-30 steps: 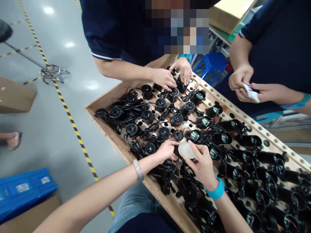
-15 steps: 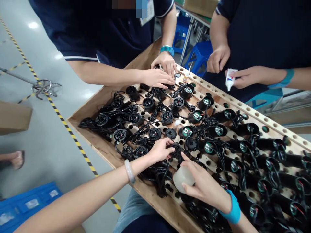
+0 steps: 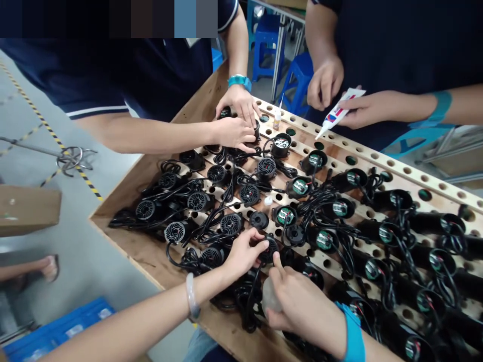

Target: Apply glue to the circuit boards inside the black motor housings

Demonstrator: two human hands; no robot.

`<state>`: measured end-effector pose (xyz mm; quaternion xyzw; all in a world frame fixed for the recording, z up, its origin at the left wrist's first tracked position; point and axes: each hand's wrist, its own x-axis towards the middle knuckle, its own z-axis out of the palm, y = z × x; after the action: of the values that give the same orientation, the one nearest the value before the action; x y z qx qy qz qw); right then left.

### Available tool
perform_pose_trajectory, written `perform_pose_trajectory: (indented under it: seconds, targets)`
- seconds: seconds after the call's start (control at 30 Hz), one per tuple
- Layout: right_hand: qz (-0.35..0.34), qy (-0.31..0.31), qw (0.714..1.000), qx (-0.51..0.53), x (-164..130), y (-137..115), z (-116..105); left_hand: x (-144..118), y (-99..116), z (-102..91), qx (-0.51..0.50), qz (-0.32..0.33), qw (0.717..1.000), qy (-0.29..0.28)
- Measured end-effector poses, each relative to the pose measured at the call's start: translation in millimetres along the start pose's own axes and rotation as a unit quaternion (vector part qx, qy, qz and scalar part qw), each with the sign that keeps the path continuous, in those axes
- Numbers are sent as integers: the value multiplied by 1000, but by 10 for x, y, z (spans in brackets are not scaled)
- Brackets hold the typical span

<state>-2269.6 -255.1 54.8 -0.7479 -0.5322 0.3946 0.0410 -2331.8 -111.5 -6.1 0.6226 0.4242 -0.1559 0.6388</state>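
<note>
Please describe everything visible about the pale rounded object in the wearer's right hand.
The pale rounded object is a smooth, translucent whitish lump that looks like soft plastic or rubber. Only its left part shows; the rest is hidden in the palm of the right hand, which curls around it. It is held just above the near edge of the wooden tray, beside black cables.

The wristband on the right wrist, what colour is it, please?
Turquoise wristband, clearest in the head view.

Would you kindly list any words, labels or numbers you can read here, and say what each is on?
No text is legible.
White tube in a co-worker's hand: red and blue print, too blurred to read.
Green discs in the black housings, such as: white markings, too small.
Labels on the blue crate: blurred.
</note>
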Motion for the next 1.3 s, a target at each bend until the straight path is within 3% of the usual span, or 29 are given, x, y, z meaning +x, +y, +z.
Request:
perform_pose_trajectory:
  seconds: [0.27,0.43,0.57,0.7,0.87,1.07,1.3]
  targets:
    - [-24,-12,1000,12,45,14,-16,13,-44,57,-19,18,1000,12]
    - [-37,94,994,45,24,173,16,-24,-26,32,-92,-4,996,-4]
    - [-75,153,985,-3,146,255,77,-20,-36,7,-113,-2,994,-3]
    - [-72,187,977,-77,238,231,210,-22,-37,-10,-117,-24,993,-8]
    - [-80,209,967,-120,255,202,340,-22,-74,-17,-111,-6,994,-22]
    - [-102,266,950,-131,233,212,295,10,-103,-29,-119,-11,992,-36]
    - [-89,278,947,-136,169,225,254,11,-114,-55,-85,17,996,-37]
